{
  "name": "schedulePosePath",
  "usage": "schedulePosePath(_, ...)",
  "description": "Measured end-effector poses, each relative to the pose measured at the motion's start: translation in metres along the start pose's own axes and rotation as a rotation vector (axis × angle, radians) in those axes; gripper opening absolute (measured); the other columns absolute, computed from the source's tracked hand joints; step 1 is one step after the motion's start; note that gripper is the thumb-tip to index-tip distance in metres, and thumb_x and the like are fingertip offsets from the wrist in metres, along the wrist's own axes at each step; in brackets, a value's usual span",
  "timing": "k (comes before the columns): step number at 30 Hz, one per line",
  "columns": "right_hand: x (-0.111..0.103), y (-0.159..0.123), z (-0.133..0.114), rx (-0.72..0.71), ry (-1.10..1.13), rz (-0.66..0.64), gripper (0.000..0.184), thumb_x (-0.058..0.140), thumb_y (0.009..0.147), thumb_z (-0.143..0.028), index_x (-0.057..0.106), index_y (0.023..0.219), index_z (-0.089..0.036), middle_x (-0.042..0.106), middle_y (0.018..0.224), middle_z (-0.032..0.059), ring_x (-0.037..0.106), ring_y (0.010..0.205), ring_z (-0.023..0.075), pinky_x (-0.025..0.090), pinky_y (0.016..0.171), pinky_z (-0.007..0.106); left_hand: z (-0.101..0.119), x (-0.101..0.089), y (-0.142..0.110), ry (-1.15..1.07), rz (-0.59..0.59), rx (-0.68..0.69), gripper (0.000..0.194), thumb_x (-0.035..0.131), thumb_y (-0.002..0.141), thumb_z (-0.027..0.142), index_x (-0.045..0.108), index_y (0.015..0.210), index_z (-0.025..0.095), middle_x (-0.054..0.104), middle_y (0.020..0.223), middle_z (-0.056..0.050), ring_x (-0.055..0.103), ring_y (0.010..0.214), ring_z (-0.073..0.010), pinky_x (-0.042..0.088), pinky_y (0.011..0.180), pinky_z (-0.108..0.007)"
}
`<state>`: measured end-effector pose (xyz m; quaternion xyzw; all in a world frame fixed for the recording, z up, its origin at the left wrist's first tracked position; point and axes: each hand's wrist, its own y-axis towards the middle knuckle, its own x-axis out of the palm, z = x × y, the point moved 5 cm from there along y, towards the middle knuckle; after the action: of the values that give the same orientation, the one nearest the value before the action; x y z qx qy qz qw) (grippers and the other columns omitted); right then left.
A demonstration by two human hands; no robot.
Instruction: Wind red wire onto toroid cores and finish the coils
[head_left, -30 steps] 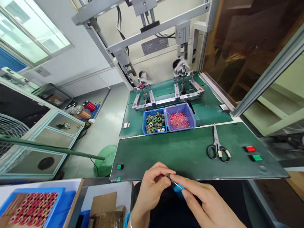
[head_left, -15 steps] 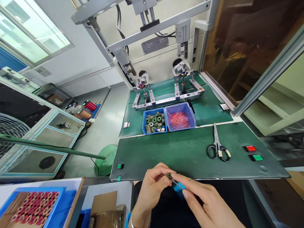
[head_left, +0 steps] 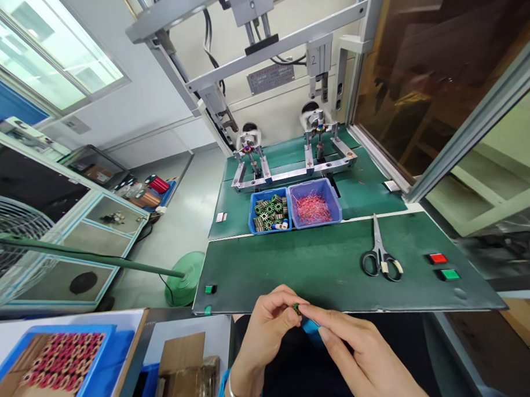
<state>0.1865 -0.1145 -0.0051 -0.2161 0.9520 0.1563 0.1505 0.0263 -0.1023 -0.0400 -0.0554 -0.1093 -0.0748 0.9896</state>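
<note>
My left hand (head_left: pixel 264 326), with a metal bangle at the wrist, pinches a small green slotted motor stator core (head_left: pixel 296 308) between thumb and fingers, at the bench's front edge. My right hand (head_left: pixel 361 352) reaches in from the right, its index finger against the core. Between its thumb and index finger shows part of a thin metal rod (head_left: pixel 316 323); the rest is hidden, so its kind is unclear. Beyond the hands, a blue bin (head_left: pixel 251 218) holds many similar cores. A purple bin (head_left: pixel 337 215) beside it contains red and pale wire scraps.
Black-handled scissors (head_left: pixel 378 249) lie on the green bench mat (head_left: pixel 324 258). Red (head_left: pixel 437 259) and green (head_left: pixel 450 275) buttons sit at the right. Behind the bins stands a two-station metal fixture (head_left: pixel 292 173). A blue tray (head_left: pixel 107 338) of red-wound parts is at lower left.
The core has turned slightly between my left fingers, its slotted face now more edge-on. Less of the metal rod shows. Both hands stay almost in place.
</note>
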Motion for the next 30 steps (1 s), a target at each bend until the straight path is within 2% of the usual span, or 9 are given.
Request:
schedulePosePath(4,-0.002,-0.003,0.001,0.008,-0.025,0.028,0.033,0.044,0.1,-0.021,0.066,0.125,-0.025,0.076,0.105,0.0049,0.074,0.098,0.0179,0.059,0.088,0.026,0.0,0.0,0.001,-0.018,0.028,-0.009,0.031,0.08,0.075,0.049,0.082,0.085,0.02,0.058,0.073,-0.002,0.052,0.058,-0.0092,0.044,0.058,-0.023)
schedulePosePath(7,0.001,-0.005,0.004,0.044,-0.041,0.053,0.034,0.042,0.1,-0.023,0.054,0.132,-0.024,0.067,0.07,-0.0031,0.068,0.062,0.0128,0.057,0.063,0.021,-0.002,0.001,0.002,-0.109,0.081,-0.026,0.029,0.082,0.073,0.047,0.082,0.085,0.02,0.061,0.076,-0.003,0.055,0.057,-0.0087,0.046,0.056,-0.023)
schedulePosePath(9,0.007,-0.006,0.008,0.078,-0.028,0.045,0.037,0.038,0.101,-0.023,0.042,0.138,-0.024,0.057,0.062,-0.0075,0.057,0.051,0.0113,0.05,0.053,0.02,-0.006,0.004,0.002,-0.2,0.092,-0.05,0.03,0.083,0.071,0.047,0.082,0.084,0.019,0.066,0.075,-0.004,0.055,0.054,-0.0084,0.046,0.052,-0.021)
schedulePosePath(13,0.017,-0.006,0.016,0.133,0.059,0.058,0.033,0.036,0.102,-0.025,0.035,0.135,-0.024,0.056,0.067,-0.007,0.057,0.058,0.0118,0.049,0.06,0.022,-0.016,0.015,0.001,-0.349,0.044,-0.118,0.029,0.086,0.07,0.044,0.081,0.087,0.02,0.072,0.067,-0.004,0.052,0.045,-0.0057,0.04,0.041,-0.015)
schedulePosePath(17,0.022,-0.006,0.018,0.181,0.154,0.052,0.026,0.039,0.1,-0.028,0.039,0.126,-0.024,0.056,0.071,-0.0054,0.054,0.059,0.0127,0.047,0.058,0.023,-0.015,0.015,0.001,-0.417,0.119,-0.098,0.023,0.089,0.067,0.036,0.082,0.084,0.022,0.073,0.064,-0.002,0.059,0.047,-0.0061,0.046,0.046,-0.014)
schedulePosePath(20,0.024,-0.009,0.02,0.216,0.152,0.006,0.01,0.043,0.099,-0.03,0.049,0.102,-0.023,0.055,0.07,-0.0039,0.05,0.058,0.012,0.043,0.054,0.023,-0.013,0.013,0.0,-0.431,0.166,-0.079,0.024,0.09,0.065,0.036,0.082,0.083,0.022,0.074,0.065,-0.002,0.059,0.046,-0.0061,0.047,0.045,-0.014)
schedulePosePath(22,0.026,-0.012,0.024,0.228,0.185,0.021,0.019,0.044,0.1,-0.033,0.051,0.087,-0.022,0.052,0.067,-0.0038,0.05,0.056,0.011,0.043,0.052,0.022,-0.014,0.014,-0.001,-0.408,0.185,-0.087,0.027,0.09,0.064,0.039,0.082,0.083,0.022,0.075,0.066,-0.004,0.06,0.047,-0.007,0.046,0.044,-0.014)
schedulePosePath(27,0.039,-0.017,0.039,0.236,0.456,0.138,0.017,0.049,0.101,-0.038,0.048,0.093,-0.023,0.064,0.067,-0.0024,0.064,0.056,0.0121,0.052,0.053,0.021,-0.018,0.016,-0.004,-0.275,0.237,-0.116,0.032,0.093,0.057,0.042,0.081,0.075,0.019,0.077,0.07,-0.006,0.065,0.056,-0.0121,0.05,0.051,-0.019)
schedulePosePath(30,0.035,-0.014,0.035,0.148,0.365,0.176,0.014,0.056,0.098,-0.032,0.047,0.092,-0.024,0.066,0.065,-0.0047,0.065,0.055,0.0111,0.053,0.054,0.019,-0.017,0.015,-0.005,-0.216,0.269,-0.078,0.031,0.092,0.058,0.043,0.081,0.075,0.02,0.074,0.062,-0.004,0.062,0.054,-0.0117,0.05,0.052,-0.02)
